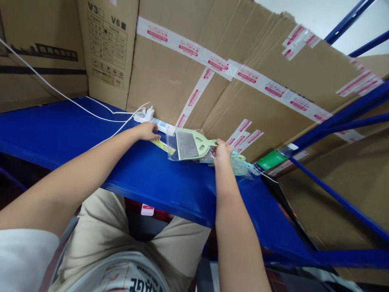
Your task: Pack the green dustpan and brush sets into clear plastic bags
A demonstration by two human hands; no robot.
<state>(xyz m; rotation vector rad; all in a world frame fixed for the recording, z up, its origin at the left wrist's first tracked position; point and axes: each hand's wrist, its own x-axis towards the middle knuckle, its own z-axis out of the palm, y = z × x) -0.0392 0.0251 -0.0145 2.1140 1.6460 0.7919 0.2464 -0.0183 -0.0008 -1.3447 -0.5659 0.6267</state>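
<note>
My right hand (223, 152) is closed around the handle of a pale green dustpan (204, 145), which lies toward the left in a clear plastic wrapper. A grey-bristled brush (189, 144) sits inside the dustpan. My left hand (148, 131) is at the left end of a yellow-green strip (165, 147) on the blue shelf, its fingers bent and apart. Whether its fingertips touch the strip is hard to see. Right behind that hand lies a white power strip (164, 126). More wrapped green and blue dustpan sets (240, 165) lie beyond my right wrist, partly hidden.
Large taped cardboard (194, 52) stands along the back of the blue shelf (75, 134). White cables (100, 117) run across the left side to the power strip. A bottle with a green label (272, 160) lies at the right, near blue metal bars (328, 194).
</note>
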